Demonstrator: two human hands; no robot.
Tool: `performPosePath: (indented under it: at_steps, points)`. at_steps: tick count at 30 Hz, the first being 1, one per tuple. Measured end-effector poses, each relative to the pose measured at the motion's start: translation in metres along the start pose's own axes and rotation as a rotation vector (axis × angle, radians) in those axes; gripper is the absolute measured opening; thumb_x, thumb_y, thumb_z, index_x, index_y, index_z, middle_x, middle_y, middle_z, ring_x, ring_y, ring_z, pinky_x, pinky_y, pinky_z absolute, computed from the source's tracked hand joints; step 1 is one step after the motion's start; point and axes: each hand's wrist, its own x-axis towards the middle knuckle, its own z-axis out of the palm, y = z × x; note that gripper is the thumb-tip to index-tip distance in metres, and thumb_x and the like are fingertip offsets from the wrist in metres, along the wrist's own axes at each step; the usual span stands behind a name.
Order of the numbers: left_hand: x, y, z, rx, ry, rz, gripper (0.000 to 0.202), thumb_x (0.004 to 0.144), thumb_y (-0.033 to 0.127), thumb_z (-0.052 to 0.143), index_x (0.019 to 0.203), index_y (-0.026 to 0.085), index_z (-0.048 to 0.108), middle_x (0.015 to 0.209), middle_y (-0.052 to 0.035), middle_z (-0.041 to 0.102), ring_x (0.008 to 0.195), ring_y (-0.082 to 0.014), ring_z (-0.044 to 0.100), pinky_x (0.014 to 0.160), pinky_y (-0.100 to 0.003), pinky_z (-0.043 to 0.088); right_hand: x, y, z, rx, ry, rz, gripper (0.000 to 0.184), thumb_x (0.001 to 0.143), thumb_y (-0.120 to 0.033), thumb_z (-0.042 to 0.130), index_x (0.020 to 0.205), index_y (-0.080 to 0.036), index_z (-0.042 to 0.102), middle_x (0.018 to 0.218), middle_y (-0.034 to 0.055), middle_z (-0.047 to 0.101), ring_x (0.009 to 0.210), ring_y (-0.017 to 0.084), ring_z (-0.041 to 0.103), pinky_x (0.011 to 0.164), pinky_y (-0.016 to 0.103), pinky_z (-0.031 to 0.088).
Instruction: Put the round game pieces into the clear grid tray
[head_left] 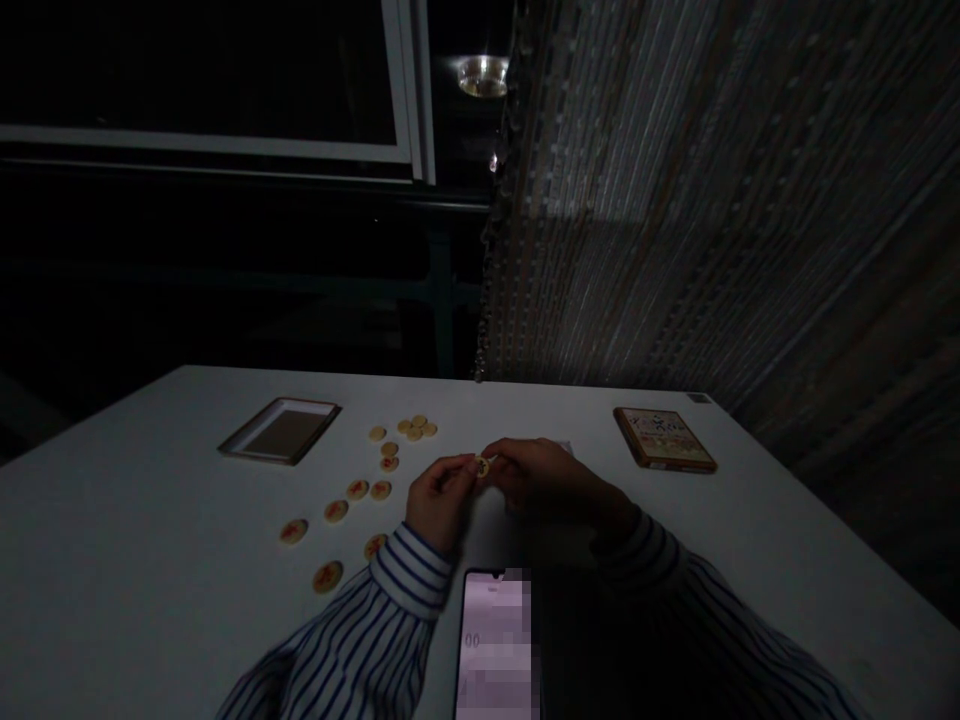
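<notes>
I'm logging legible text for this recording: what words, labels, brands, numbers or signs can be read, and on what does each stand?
"00": on the black-edged rectangular phone with a lit pinkish face; the rest there is too blurred or pixelated to read.
Red characters on the round tan discs: too blurred to read.
Dark character on the held pale round disc: too small.
Dark characters on the flat brown-edged box: too small.

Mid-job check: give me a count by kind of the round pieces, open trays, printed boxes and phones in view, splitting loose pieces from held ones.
Loose round pieces: 13
Held round piece, between left hand and right hand: 1
Open tray: 1
Printed box: 1
Phone: 1
Total visible: 17
</notes>
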Motion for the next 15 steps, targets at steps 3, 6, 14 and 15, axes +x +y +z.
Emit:
performPosePath:
  at_steps: [3,6,14,15]
  points:
    - [0.0,0.001,0.0,0.027,0.003,0.017,0.023,0.059,0.031,0.067,0.075,0.014,0.065,0.071,-0.0041,0.068,0.065,-0.0138,0.062,0.063,-0.026,0.051,-0.001,-0.003,-0.001,-0.088,0.02,-0.023,0.027,0.079,-0.035,0.047,0.102,-0.022,0.054,0.086,0.0021,0.064,0.076,0.014,0.056,0.066,0.025,0.038]
    - [-0.002,0.006,0.001,0.043,-0.007,0.02,0.023,0.061,0.031,0.065,0.076,0.015,0.066,0.074,-0.0049,0.068,0.069,-0.0153,0.062,0.065,-0.026,0.051,0.0,-0.004,-0.001,-0.189,0.058,-0.038,0.028,0.08,-0.037,0.046,0.1,-0.02,0.055,0.088,0.0045,0.063,0.082,0.016,0.055,0.071,0.028,0.037]
    - [-0.004,0.01,0.003,0.043,0.013,0.027,0.026,0.058,0.03,0.067,0.077,0.012,0.066,0.074,-0.0055,0.069,0.068,-0.0158,0.063,0.064,-0.027,0.051,0.003,0.004,0.009,-0.287,0.151,-0.132,0.028,0.08,-0.034,0.048,0.103,-0.019,0.054,0.098,0.0054,0.061,0.091,0.017,0.052,0.079,0.031,0.034]
    - [-0.004,0.01,0.003,0.041,0.009,0.03,0.026,0.058,0.03,0.067,0.077,0.012,0.066,0.074,-0.0056,0.069,0.067,-0.0157,0.063,0.064,-0.027,0.051,0.003,0.004,0.009,-0.299,0.15,-0.142,0.028,0.08,-0.033,0.048,0.103,-0.019,0.054,0.098,0.0054,0.061,0.091,0.018,0.052,0.079,0.031,0.034]
